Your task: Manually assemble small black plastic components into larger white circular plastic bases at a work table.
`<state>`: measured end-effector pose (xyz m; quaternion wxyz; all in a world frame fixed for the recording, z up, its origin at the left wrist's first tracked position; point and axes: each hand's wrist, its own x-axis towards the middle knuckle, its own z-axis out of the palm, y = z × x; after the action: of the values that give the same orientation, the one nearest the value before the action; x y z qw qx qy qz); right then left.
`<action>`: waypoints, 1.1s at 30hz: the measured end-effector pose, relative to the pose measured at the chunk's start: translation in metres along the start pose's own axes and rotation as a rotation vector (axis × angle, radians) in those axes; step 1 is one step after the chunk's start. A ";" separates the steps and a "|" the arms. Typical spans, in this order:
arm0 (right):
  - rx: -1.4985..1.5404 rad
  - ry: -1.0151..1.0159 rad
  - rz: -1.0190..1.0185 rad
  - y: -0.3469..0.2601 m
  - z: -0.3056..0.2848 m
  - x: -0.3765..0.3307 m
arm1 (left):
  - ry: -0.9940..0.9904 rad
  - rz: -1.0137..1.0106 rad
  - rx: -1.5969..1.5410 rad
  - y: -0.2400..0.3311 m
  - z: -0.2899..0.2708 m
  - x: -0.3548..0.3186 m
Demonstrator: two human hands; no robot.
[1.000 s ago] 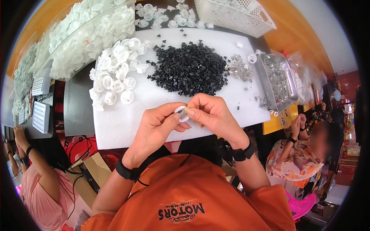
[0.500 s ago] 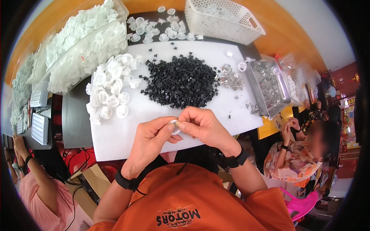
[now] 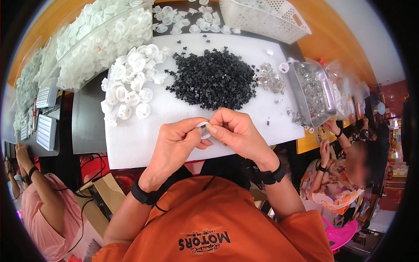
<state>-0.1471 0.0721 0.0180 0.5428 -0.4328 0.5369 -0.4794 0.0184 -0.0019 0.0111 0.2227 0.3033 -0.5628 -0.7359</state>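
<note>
Between my two hands is a small round white plastic part (image 3: 204, 129), pinched above the near edge of a white foam sheet (image 3: 144, 146). My left hand (image 3: 178, 139) grips its left side with thumb and fingers. From the right, the thumb and forefinger of my right hand (image 3: 235, 133) press on its upper edge, covering much of it. Just beyond my hands lies a heap of small black pieces (image 3: 214, 78). Loose white plastic parts (image 3: 131, 85) are piled on the sheet's left, and small clear and metallic bits (image 3: 271, 78) lie on its right.
A clear bin (image 3: 109, 39) full of white parts stands at the back left, a white perforated basket (image 3: 266, 19) at the back. A metal tray (image 3: 312, 94) of small parts is at the right. One person (image 3: 48, 209) sits left, another (image 3: 334, 174) works on the right.
Both hands stay together on the white part, their fingers slightly shifted. The whole view has tilted a little. The person on the right has reached one arm out toward the metal tray.
</note>
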 end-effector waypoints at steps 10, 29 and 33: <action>-0.230 0.143 0.048 -0.052 -0.035 0.009 | -0.001 0.075 0.006 -0.006 -0.002 -0.005; -0.189 -0.909 -0.522 -0.184 -0.008 -0.037 | -0.047 0.127 0.056 -0.012 0.000 -0.003; 0.063 -0.597 -0.906 -0.135 0.035 -0.049 | -0.013 0.135 0.063 -0.018 -0.004 -0.005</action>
<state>-0.1184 0.0963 0.1611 0.4234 -0.7217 0.1045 -0.5376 0.0248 0.0029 -0.0058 0.2585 0.2666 -0.6063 -0.7032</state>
